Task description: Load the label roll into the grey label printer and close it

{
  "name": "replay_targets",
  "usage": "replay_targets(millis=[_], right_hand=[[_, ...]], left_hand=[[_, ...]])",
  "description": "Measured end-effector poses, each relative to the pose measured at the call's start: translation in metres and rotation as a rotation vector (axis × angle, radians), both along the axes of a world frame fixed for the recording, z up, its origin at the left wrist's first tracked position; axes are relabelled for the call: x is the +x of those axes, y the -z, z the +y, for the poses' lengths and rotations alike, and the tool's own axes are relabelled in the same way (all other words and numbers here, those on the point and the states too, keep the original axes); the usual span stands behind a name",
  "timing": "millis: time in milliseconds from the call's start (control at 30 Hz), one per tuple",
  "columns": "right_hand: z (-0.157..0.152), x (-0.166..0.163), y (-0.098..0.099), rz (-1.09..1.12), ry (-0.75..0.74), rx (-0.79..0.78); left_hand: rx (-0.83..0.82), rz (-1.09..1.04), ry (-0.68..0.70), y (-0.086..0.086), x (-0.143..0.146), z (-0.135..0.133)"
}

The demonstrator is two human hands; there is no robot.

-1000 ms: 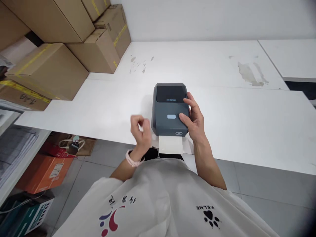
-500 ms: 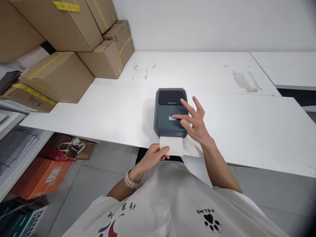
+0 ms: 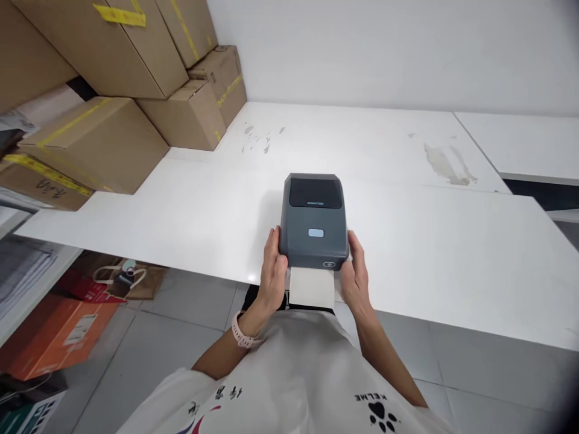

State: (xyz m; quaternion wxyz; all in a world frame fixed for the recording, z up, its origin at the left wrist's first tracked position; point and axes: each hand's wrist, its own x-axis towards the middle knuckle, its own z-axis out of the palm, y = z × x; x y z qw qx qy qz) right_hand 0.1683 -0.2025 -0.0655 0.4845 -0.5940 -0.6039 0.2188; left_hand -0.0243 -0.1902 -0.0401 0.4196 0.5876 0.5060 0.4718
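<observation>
A dark grey label printer (image 3: 314, 223) sits at the near edge of a white table (image 3: 434, 241). A pale strip of label paper (image 3: 312, 287) sticks out of its front slot, over the table edge. My left hand (image 3: 273, 272) grips the printer's front left corner, thumb on top. On the other side, my right hand (image 3: 355, 274) holds the front right corner the same way. A pink watch is on my left wrist.
Stacked cardboard boxes (image 3: 113, 90) with yellow tape fill the table's far left. Below, at left, stand an orange box (image 3: 54, 328) and a brown bag (image 3: 126, 277) on the tiled floor. A second white table (image 3: 525, 144) lies at the far right.
My left hand let go of the label paper and moved to the printer's left corner. My right hand came off the top of the printer and now holds its right corner.
</observation>
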Motion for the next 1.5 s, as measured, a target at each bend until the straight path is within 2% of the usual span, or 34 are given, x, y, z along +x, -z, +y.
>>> replay_targets(millis=[67,167,367,600,667,733,800,900,1000,1067,1167,1267,1400,1433,1500], right_hand=[[-0.007,-0.004,0.008,0.095,-0.013,-0.084],[-0.007,-0.001,0.003,0.116,-0.036,-0.085],[0.007,0.012,-0.022,-0.075,-0.079,-0.034],[0.0,-0.007,-0.016,-0.17,-0.015,-0.012],[-0.002,-0.008,-0.018,-0.169,-0.007,-0.018],[0.001,-0.004,-0.028,-0.177,0.003,0.022],[0.014,0.002,-0.046,-0.201,0.037,0.095],[0.05,0.008,-0.08,-0.264,0.14,0.212],[0.1,0.012,-0.11,-0.321,0.213,0.291],[0.137,0.017,-0.123,-0.35,0.235,0.325],[0.183,0.029,-0.131,-0.401,0.172,0.359],[0.203,0.036,-0.133,-0.463,0.071,0.38],[0.182,0.021,-0.133,-0.503,0.038,0.387],[0.174,0.015,-0.132,-0.532,-0.024,0.346],[0.161,0.002,-0.126,-0.642,-0.235,0.162]], left_hand=[[0.039,-0.013,0.003,0.002,-0.002,0.0],[0.053,-0.048,0.002,0.0,-0.005,0.006],[0.09,-0.06,-0.007,-0.008,-0.007,0.024],[0.091,-0.111,-0.001,0.003,-0.003,0.012],[0.109,-0.114,-0.008,0.001,-0.003,0.011],[0.148,-0.102,0.002,-0.007,-0.004,0.018],[0.218,-0.097,0.013,-0.022,-0.007,0.035],[0.308,-0.085,-0.034,-0.045,-0.011,0.072],[0.243,0.06,-0.102,-0.059,-0.014,0.108],[0.117,0.251,-0.073,-0.06,-0.016,0.122],[-0.075,0.509,0.053,-0.056,-0.016,0.129],[-0.158,0.556,0.124,-0.051,-0.014,0.128],[-0.168,0.533,0.107,-0.047,-0.01,0.13],[-0.163,0.533,0.102,-0.046,-0.01,0.131],[-0.147,0.534,0.097,-0.044,-0.01,0.132]])
